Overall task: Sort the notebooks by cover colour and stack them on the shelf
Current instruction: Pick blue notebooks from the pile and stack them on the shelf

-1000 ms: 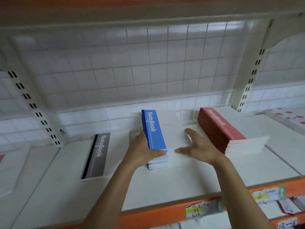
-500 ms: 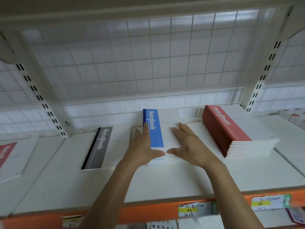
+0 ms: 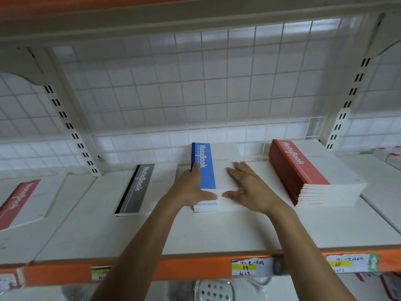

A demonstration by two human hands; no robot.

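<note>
A stack of blue-spined notebooks (image 3: 207, 168) lies in the middle of the white shelf (image 3: 227, 231). My left hand (image 3: 191, 187) lies flat against the stack's left side, its thumb across the front edge. My right hand (image 3: 249, 187) rests flat on the white top cover with its fingers spread. A taller red stack (image 3: 303, 170) stands to the right. To the left lies a grey and black notebook (image 3: 138, 187), flat and alone. At the far left edge a red notebook (image 3: 19, 200) lies on the neighbouring shelf section.
A white wire grid (image 3: 195, 83) backs the shelf, with slotted uprights (image 3: 71, 127) on both sides. An orange front rail (image 3: 195, 268) carries price labels. Another shelf board hangs close overhead. More red-marked items (image 3: 388, 153) sit at the far right.
The blue stack has slid back toward the wire grid under both hands. My right hand now lies flatter on the top cover. The view has shifted slightly.
</note>
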